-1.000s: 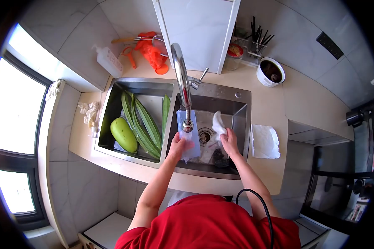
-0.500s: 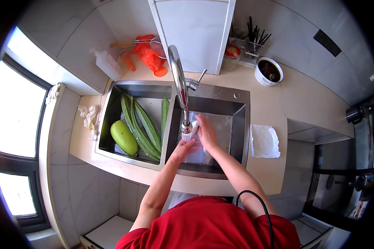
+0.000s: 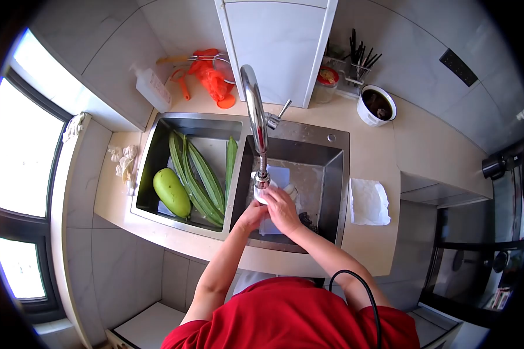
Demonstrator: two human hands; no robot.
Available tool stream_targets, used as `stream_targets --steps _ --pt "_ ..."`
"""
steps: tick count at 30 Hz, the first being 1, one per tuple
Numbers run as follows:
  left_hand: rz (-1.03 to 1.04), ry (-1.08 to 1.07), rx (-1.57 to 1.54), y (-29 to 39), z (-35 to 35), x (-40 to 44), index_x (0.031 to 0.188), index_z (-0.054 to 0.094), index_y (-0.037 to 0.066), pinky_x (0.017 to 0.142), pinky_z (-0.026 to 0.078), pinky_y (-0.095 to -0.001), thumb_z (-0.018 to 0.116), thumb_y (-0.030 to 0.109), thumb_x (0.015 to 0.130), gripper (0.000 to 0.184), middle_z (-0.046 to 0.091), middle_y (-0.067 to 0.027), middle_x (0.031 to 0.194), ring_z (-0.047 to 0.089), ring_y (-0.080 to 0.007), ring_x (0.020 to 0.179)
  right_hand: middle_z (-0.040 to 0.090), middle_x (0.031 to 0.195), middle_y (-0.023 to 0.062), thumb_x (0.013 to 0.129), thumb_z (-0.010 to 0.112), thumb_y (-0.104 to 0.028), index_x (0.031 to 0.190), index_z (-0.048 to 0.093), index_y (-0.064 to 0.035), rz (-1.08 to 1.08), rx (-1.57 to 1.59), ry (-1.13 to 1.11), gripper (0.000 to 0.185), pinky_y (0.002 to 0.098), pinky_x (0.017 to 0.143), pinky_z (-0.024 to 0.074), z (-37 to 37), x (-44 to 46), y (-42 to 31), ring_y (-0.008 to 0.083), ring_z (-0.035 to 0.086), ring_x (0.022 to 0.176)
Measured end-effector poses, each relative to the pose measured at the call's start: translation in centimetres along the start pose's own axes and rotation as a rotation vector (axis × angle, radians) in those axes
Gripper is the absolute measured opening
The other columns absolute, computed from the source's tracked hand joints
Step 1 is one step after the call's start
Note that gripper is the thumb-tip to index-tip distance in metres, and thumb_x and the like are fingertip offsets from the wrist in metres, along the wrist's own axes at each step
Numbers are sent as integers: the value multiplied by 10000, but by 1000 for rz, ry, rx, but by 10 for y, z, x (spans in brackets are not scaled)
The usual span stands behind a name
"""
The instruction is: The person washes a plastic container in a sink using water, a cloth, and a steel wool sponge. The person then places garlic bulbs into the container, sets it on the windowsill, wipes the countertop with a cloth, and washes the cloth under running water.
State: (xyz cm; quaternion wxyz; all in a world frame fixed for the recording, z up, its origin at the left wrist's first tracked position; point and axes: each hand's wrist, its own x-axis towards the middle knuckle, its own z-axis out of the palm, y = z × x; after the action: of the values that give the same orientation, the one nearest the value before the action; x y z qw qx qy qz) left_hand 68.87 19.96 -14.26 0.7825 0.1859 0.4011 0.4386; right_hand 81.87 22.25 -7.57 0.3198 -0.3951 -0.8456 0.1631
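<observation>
Steel is gleaming all around as both hands are working in close under the tap [image 3: 262, 180], over the right-hand basin [image 3: 326, 151]. The left hand [image 3: 254, 215] is sitting at eight o'clock below the spout, fingers curling inward; the right hand [image 3: 282, 210] is coming in from five o'clock, its fingers bunching against the left's. Both grips are looking partly closed, and a white patch [image 3: 261, 194] is showing at the fingertips, right beneath the spout; whether that's cloth or running water, you cannot tell, so neither can what they're holding be told for sure. A pale blue sheet [image 3: 280, 174] is lying in the basin, peeking out at one o'clock from the hands, and a dark scrubber [image 3: 305, 220] is resting near four o'clock. Over at nine o'clock, a smooth green gourd [image 3: 172, 193] is lying beside long ridged vegetables [image 3: 205, 174] in the other basin. White paper [image 3: 370, 202] is spreading on the counter at three o'clock.
</observation>
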Motion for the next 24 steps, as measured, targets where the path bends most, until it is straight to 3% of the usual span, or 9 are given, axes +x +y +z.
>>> stream_targets --steps 3,6,8,10,13,15,17,22,24 --pt "-39 -43 -1 15 12 -7 1221 489 65 883 487 -329 562 27 856 374 598 -76 1085 591 -198 985 580 1042 125 798 506 -87 1016 598 -90 116 107 161 237 411 895 431 11 23 34 299 551 996" --pt "-49 -151 22 30 24 -14 1295 437 72 932 454 -345 569 35 862 454 583 -99 1149 565 -208 1052 610 899 145 847 490 -128 994 563 -91 267 35 184 167 442 689 483 -6 59 57 370 598 790" --pt "-63 -226 63 34 23 -18 1347 388 85 957 430 -344 566 18 858 524 578 -116 1179 550 -201 1084 640 933 166 803 561 -140 1001 605 -89 654 151 39 209 426 723 492 -16 75 85 369 608 872" --pt "-25 -254 140 33 17 -19 1322 412 77 950 432 -333 569 9 852 500 580 -114 1177 555 -193 1072 660 952 150 765 578 -133 1042 625 -93 728 349 -251 284 374 767 492 -31 77 118 302 632 907" --pt "27 -274 225 46 23 -17 1255 468 61 936 436 -313 580 -8 837 438 584 -110 1174 567 -176 1042 668 973 126 746 564 -115 1094 623 -102 638 389 -375 353 338 788 484 -39 71 111 232 640 909" --pt "35 -261 225 51 28 -13 1212 500 52 929 438 -306 589 -15 827 400 586 -106 1172 573 -168 1023 656 963 155 751 565 -102 1092 621 -103 469 372 -284 346 350 791 488 -18 48 106 279 636 899" --pt "62 -254 336 55 29 -4 1187 500 51 923 441 -303 603 -22 815 392 604 -85 1127 585 -166 992 650 923 164 743 557 -66 1078 620 -107 505 148 -315 343 380 783 493 -47 49 50 315 627 860" --pt "226 -48 289 46 27 4 1203 510 53 936 406 -302 677 99 791 447 543 -50 1167 511 -154 1070 598 1080 125 762 598 -73 1051 610 -102 160 30 27 291 376 819 483 -33 23 0 301 588 967" --pt "151 -54 347 50 24 -1 1234 499 58 918 411 -288 664 130 815 456 579 -40 1105 535 -137 1028 578 1080 129 779 626 -119 1014 601 -90 148 76 60 238 397 847 458 -32 29 1 324 573 973"
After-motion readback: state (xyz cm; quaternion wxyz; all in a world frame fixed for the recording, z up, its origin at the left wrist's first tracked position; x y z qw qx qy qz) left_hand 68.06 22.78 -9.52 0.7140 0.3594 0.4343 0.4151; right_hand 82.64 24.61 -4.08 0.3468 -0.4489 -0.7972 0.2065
